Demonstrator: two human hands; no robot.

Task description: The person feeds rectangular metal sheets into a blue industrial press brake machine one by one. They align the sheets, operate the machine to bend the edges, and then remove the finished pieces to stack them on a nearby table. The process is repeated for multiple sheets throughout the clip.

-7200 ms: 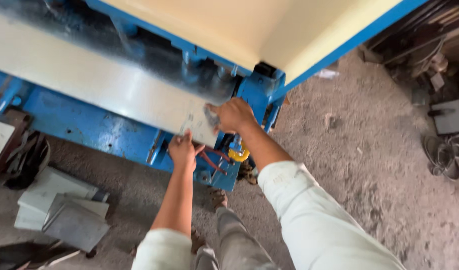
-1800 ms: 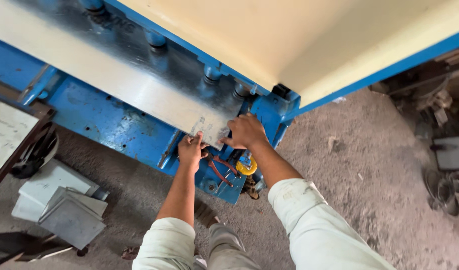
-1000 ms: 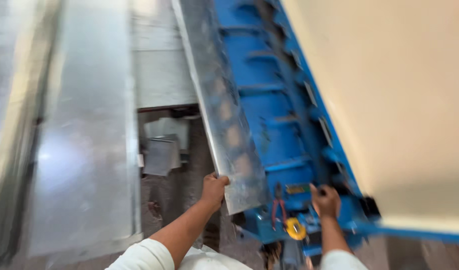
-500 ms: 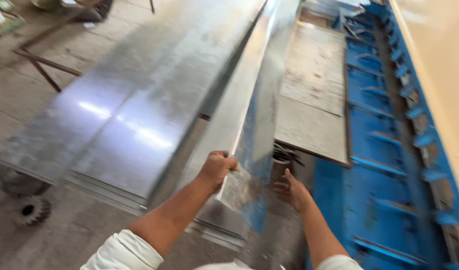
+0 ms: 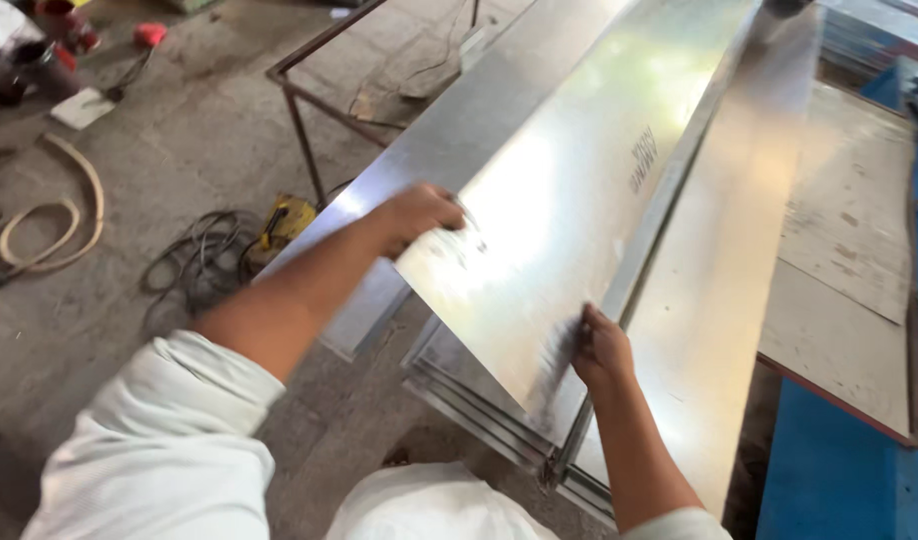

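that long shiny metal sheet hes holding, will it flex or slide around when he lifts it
The bent metal sheet is long and thin, so its far end will probably sag or wobble, though the fold along its edge likely stiffens it. Its glossy face looks slippery, so it may skate over the stacked sheets beneath. The left hand and right hand grip only the near end, so it could twist.

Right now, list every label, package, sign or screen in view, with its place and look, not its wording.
Printed marking: a short dark line of stamped print running lengthwise on the shiny metal sheet that the left hand and right hand hold by its near end; too blurred to make out.
No packages, signs or screens show.
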